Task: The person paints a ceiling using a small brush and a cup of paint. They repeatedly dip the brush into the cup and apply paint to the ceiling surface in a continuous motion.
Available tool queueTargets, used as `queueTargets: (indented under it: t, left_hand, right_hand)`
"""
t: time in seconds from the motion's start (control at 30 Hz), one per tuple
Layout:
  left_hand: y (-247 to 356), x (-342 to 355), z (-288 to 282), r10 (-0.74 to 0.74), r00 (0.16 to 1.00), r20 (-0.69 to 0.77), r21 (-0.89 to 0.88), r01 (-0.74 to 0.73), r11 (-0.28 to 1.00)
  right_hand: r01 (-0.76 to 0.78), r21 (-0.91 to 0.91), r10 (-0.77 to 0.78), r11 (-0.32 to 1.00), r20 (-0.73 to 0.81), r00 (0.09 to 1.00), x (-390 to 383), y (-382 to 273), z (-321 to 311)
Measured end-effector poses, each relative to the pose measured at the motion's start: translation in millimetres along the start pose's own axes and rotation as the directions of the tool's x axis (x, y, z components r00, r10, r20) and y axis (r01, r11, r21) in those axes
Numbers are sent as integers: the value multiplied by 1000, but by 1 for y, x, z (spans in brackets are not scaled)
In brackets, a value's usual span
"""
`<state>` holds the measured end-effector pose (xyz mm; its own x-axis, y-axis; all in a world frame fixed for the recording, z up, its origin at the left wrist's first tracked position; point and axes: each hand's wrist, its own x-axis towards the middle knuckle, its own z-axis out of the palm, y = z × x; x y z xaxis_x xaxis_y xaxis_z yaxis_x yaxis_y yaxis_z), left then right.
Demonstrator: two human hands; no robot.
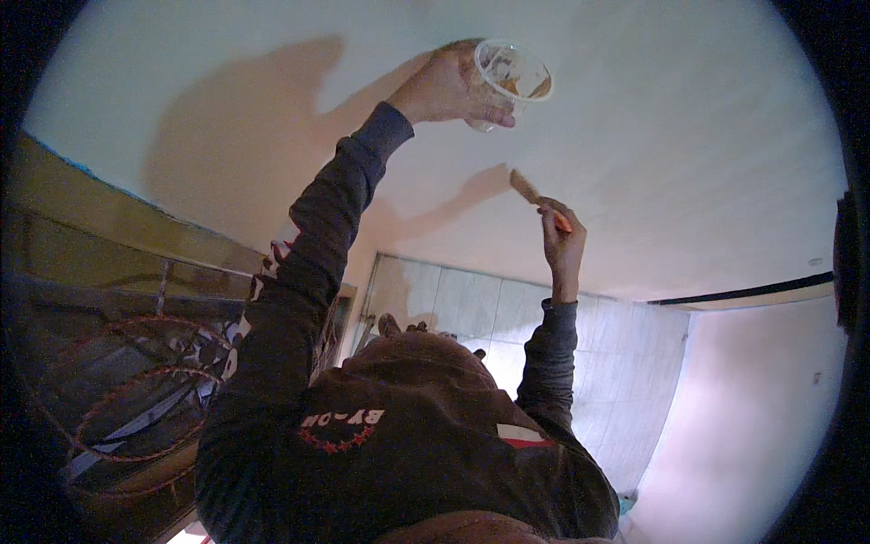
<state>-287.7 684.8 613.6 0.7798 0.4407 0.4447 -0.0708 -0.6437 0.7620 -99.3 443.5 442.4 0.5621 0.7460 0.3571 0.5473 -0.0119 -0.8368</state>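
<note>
My left hand point(444, 86) is raised against the pale wall and wraps round a clear plastic cup point(513, 94). The cup is tilted so that its mouth shows, with brownish smears or residue inside. How much it holds, I cannot tell. Lower and to the right, my right hand point(566, 243) grips a paintbrush point(525, 187) by its orange handle. The brush's tan bristles point up and left, below the cup and apart from it. Whether the bristles touch the wall point(634, 145) cannot be made out.
A metal railing point(163, 288) with curled, twisted bars point(136, 376) stands at the left, beside an olive-brown band point(109, 204). Large pale tiles point(598, 363) lie below my right arm. A dark strip point(743, 294) runs along the wall's edge at the right.
</note>
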Motion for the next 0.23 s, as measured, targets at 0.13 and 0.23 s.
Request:
queueTargets:
  t: [0.13, 0.23]
  left_hand:
    - [-4, -1, -5, 78, 996, -48, 162, -69, 984]
    - [9, 1, -10, -130, 990, 53, 101, 124, 987]
  right_hand:
    - [334, -274, -291, 902, 185, 939, 45, -25, 8]
    - [386, -353, -280, 852, 316, 906, 78, -48, 0]
